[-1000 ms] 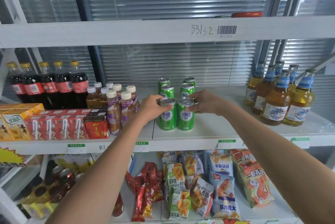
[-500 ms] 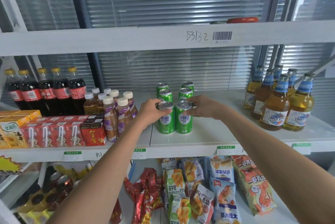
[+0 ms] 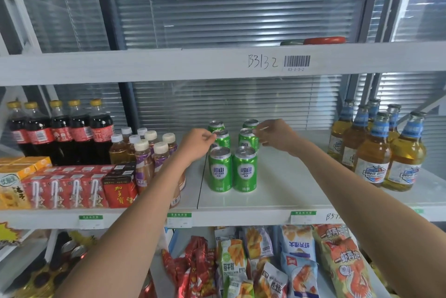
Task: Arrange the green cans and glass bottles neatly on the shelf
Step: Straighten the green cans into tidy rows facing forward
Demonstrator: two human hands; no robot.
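Several green cans stand in two columns on the white shelf (image 3: 289, 189). The front pair (image 3: 220, 170) stands free near the middle of the shelf. My left hand (image 3: 196, 143) pinches the rim of the middle-left can (image 3: 223, 138). My right hand (image 3: 272, 135) holds its fingertips on the top of the middle-right can (image 3: 245, 138). Two more cans (image 3: 216, 126) stand behind these. Several amber glass bottles (image 3: 371, 153) with blue neck labels are clustered at the right end of the shelf, apart from both hands.
Cola bottles (image 3: 60, 133), small capped tea bottles (image 3: 144, 150) and red drink cartons (image 3: 72, 186) fill the shelf's left side. An upper shelf beam (image 3: 169, 63) runs overhead. Snack bags (image 3: 289, 261) lie on the shelf below.
Both hands have let go of the front pair of cans and moved back to the middle pair. The view has tilted up slightly.
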